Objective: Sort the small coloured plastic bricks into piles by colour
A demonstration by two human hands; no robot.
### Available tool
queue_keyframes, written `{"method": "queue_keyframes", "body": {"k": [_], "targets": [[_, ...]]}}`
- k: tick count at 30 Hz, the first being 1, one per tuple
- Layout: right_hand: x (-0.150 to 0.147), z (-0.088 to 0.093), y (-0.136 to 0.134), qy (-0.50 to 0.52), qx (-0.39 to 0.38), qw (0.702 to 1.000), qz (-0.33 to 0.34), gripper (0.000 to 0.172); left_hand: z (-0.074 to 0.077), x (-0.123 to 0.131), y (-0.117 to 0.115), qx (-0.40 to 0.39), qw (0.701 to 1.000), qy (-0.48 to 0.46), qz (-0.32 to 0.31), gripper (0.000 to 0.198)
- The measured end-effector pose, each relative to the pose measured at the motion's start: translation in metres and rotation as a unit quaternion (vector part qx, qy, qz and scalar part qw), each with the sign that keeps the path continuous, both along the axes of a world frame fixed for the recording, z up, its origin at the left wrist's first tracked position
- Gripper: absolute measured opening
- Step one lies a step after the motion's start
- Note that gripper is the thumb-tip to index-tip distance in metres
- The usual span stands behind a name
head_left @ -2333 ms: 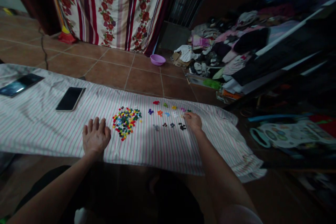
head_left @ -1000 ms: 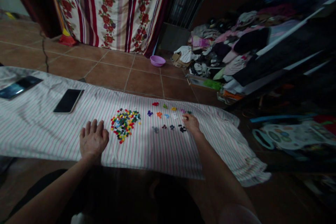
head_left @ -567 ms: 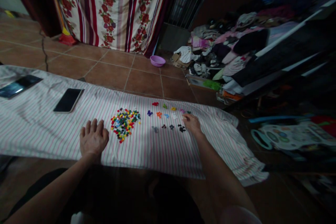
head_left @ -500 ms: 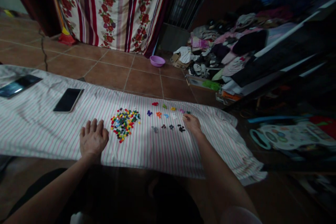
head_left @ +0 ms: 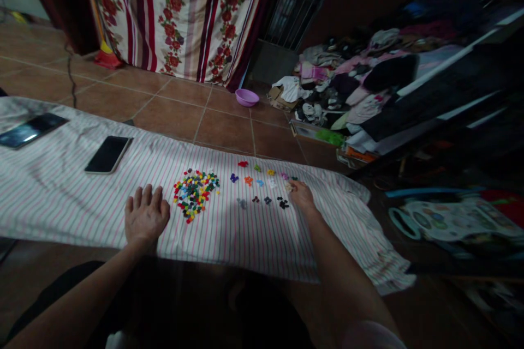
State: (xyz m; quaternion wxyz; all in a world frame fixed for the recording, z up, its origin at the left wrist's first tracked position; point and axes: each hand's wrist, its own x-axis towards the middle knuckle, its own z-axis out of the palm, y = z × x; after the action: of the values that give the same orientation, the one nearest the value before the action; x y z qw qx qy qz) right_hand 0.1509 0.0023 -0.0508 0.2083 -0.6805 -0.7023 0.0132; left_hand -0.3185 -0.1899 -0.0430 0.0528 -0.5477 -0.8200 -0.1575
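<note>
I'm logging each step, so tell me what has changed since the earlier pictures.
The right hand has drawn slightly to the right, its fingers leaving more of the beige pieces in view; whether it let go of one is too small to tell. The left hand stays flat on the cloth beside the mixed heap, which looks unchanged.

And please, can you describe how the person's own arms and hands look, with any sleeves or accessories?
The left hand and right hand wear no gloves, and no watch shows. The left forearm and right forearm are uncovered. A pale edge, probably a sleeve, shows at the bottom right. Rings are too small to judge.
</note>
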Motion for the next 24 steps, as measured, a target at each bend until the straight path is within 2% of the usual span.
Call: {"method": "queue_keyframes", "body": {"k": [9, 15, 18, 20, 24], "targets": [[-0.009, 0.006, -0.007, 0.022, -0.027, 0.999, -0.04, 0.042, 0.001, 0.001, 0.001, 0.002, 1.0, 0.006, -0.001, 0.055], [-0.004, 0.024, -0.014, 0.057, 0.006, 0.994, -0.09, 0.042, -0.001, 0.0, 0.0, 0.007, 1.0, 0.01, -0.001, 0.055], [-0.01, 0.035, -0.02, 0.078, 0.031, 0.99, -0.11, 0.04, 0.0, 0.0, 0.0, 0.002, 1.0, 0.01, -0.003, 0.055], [-0.023, 0.041, -0.026, 0.093, 0.045, 0.991, -0.09, 0.04, 0.001, 0.0, 0.0, -0.002, 1.0, 0.008, 0.0, 0.055], [-0.071, 0.043, -0.047, 0.141, 0.051, 0.989, 0.01, 0.037, 0.002, 0.0, 0.0, -0.001, 1.0, -0.004, -0.002, 0.054]]}}
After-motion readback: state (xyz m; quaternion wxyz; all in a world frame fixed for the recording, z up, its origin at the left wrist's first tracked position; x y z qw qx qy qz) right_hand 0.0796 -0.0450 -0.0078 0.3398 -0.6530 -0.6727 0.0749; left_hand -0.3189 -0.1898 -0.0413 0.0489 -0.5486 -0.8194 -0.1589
